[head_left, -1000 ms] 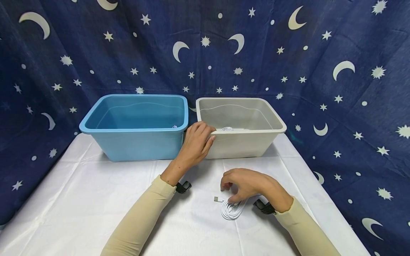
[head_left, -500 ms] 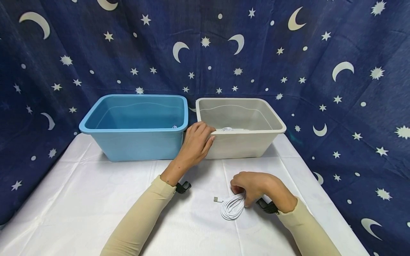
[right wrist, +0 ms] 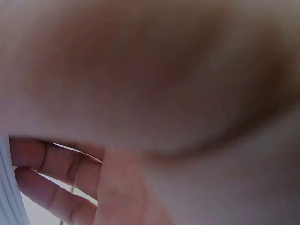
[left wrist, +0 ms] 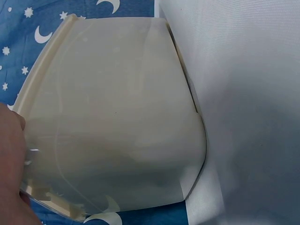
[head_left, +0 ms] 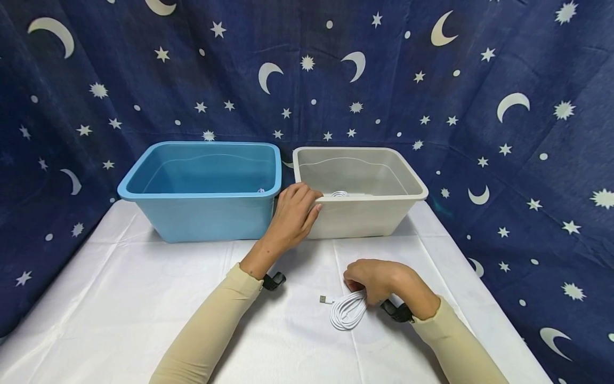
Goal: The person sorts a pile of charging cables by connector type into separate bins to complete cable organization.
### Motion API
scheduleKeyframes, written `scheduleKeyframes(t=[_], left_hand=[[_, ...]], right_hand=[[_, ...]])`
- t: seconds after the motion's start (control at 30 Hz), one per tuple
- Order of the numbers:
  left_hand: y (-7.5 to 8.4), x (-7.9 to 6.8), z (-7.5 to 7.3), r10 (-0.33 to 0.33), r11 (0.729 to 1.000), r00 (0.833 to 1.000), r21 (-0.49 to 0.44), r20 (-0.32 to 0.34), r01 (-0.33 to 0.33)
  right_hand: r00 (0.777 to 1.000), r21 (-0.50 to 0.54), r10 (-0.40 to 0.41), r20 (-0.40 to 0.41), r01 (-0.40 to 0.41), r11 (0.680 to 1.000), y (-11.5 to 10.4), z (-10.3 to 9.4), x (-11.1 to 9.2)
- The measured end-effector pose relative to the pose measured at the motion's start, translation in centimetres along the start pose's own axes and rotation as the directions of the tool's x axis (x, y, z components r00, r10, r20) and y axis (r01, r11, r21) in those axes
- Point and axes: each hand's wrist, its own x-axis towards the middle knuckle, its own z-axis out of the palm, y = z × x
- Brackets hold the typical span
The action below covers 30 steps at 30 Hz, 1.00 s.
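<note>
A coiled white USB cable [head_left: 346,313] lies on the white cloth, its plug [head_left: 326,300] pointing left. My right hand [head_left: 379,278] pinches the coil's upper right end between thumb and curled fingers. At the left edge of the right wrist view, strands of the cable [right wrist: 8,192] run against the fingertips [right wrist: 26,152]; the blurred palm fills most of that view. My left hand [head_left: 295,213] grips the front left rim of the grey bin [head_left: 364,218], fingers over the edge and thumb outside. The left wrist view shows the bin's side wall [left wrist: 117,93] beyond that hand.
A blue bin [head_left: 216,220] stands left of the grey one, with a small whitish item [head_left: 261,190] inside. Another white coil [head_left: 340,194] shows in the grey bin. A dark blue curtain [head_left: 307,96] with moons and stars hangs behind the cloth-covered table [head_left: 120,298].
My right hand has shifted right and slightly down along the coil, and its fingers have come together on the coil's upper right end. The left hand stays on the bin's rim.
</note>
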Motion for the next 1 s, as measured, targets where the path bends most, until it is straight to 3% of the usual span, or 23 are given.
scheduleKeyframes(t=[0.43,0.73,1.0], left_hand=[[0.0,0.1,-0.1,0.001,1.0,1.0,0.009,0.001,-0.001],[0.1,0.0,-0.1,0.005,1.0,1.0,0.004,-0.005,-0.005],[0.1,0.0,-0.2,-0.005,1.0,1.0,0.004,0.001,0.005]], right_hand=[[1.0,0.127,-0.015,0.001,0.015,0.992,0.6,0.0,0.1],[0.989,0.058,-0.081,-0.125,0.089,0.994,1.4,-0.1,0.1],[0.954,-0.02,-0.138,-0.265,0.138,0.99,1.2,-0.6,-0.6]])
